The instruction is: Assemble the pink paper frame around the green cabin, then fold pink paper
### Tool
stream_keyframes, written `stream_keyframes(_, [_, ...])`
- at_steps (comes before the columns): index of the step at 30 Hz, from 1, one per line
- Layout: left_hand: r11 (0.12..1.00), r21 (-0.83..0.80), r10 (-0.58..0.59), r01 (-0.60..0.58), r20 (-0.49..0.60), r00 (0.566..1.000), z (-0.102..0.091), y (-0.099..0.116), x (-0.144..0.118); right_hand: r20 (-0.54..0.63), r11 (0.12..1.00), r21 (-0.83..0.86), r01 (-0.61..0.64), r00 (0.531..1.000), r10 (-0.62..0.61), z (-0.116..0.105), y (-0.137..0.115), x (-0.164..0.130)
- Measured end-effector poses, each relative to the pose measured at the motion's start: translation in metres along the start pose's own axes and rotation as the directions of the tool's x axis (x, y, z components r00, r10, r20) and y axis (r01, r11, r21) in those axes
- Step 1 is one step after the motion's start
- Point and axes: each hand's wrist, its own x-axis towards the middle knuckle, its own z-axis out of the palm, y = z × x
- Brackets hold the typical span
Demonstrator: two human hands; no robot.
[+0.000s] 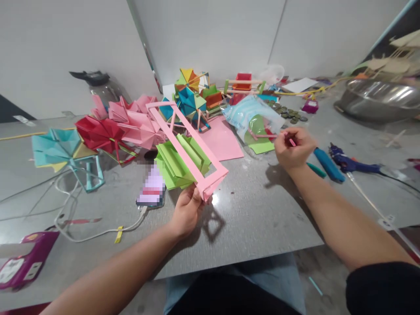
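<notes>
My left hand [187, 210] is closed on the near end of a long pink paper frame [188, 162], tilted up above the table. Behind that frame lies a folded green paper piece [170, 168]. My right hand [295, 146] is closed, with a small pink paper strip [291, 142] between its fingers. Just past the right hand rests a clear plastic bag [251, 113], and green paper [262, 146] shows at its near side. A flat pink sheet [223, 140] lies between the frame and the bag.
Folded paper shapes in blue [55, 146], red [101, 133] and pink [141, 118] crowd the left. A phone [151, 188] with a white cable lies nearby. At right are a blue glue gun [354, 164], blue-handled pliers [330, 165] and a metal bowl [377, 100]. Coins [288, 113] lie behind.
</notes>
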Motion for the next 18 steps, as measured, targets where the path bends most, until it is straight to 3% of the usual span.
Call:
stream_keyframes(3, [1.0,0.025,-0.012,0.012,-0.002,1.0,-0.001,0.0,-0.001,-0.086,0.996,-0.023,-0.086,0.993,0.084,0.014,0.027,0.007])
stream_keyframes(6, [0.999,0.051,-0.015,0.015,0.001,1.0,-0.002,-0.002,-0.003,-0.061,0.992,-0.027,-0.121,0.991,0.119,0.023,0.041,0.008])
stream_keyframes(13, [0.998,0.061,0.011,-0.013,0.033,0.999,-0.008,-0.01,-0.002,0.163,0.987,-0.06,-0.15,0.974,0.158,0.027,0.045,0.01])
stream_keyframes(18, [0.997,0.077,0.01,-0.014,0.052,0.999,-0.01,-0.011,-0.002,0.111,0.99,0.093,-0.108,0.989,0.097,0.023,0.041,0.008])
